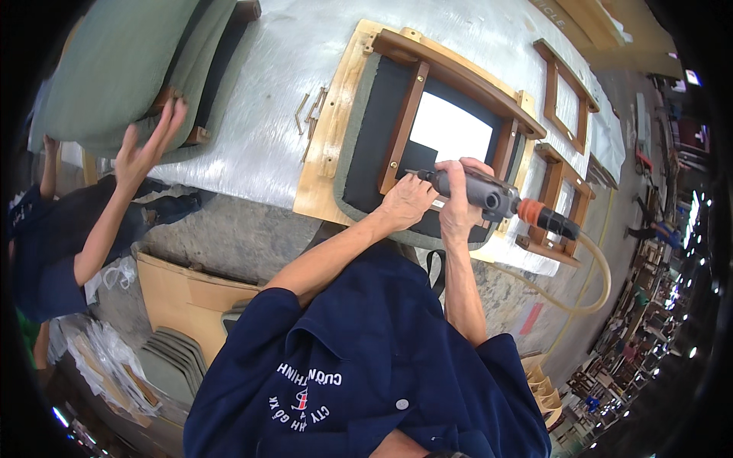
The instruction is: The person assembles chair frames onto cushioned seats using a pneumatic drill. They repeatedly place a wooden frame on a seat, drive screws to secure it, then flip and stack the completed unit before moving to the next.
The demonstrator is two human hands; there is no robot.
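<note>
My right hand (pixel 458 200) is wrapped round the body of a dark air screwdriver (pixel 496 197) with an orange collar and a hose at its rear. The tool lies nearly level and points left. My left hand (pixel 408 202) is closed at its front end, fingertips pinched against the thin bit. Just beyond the bit is a brown wooden leg frame (pixel 407 114), with bolt heads showing in its bars. That frame rests on the black underside of an upturned grey-green padded panel (pixel 365 130). A white sheet (pixel 458 126) shows between the bars. My fingers hide the bit's contact point.
The panel lies on a light wooden board (pixel 343 99) on a plastic-covered table (pixel 282 46). Several long bolts (pixel 311 114) lie left of it. More brown frames (pixel 569 95) are at the right. A co-worker's hand (pixel 149 145) touches a grey-green upholstered piece (pixel 114 69). The hose (pixel 603 282) loops down right.
</note>
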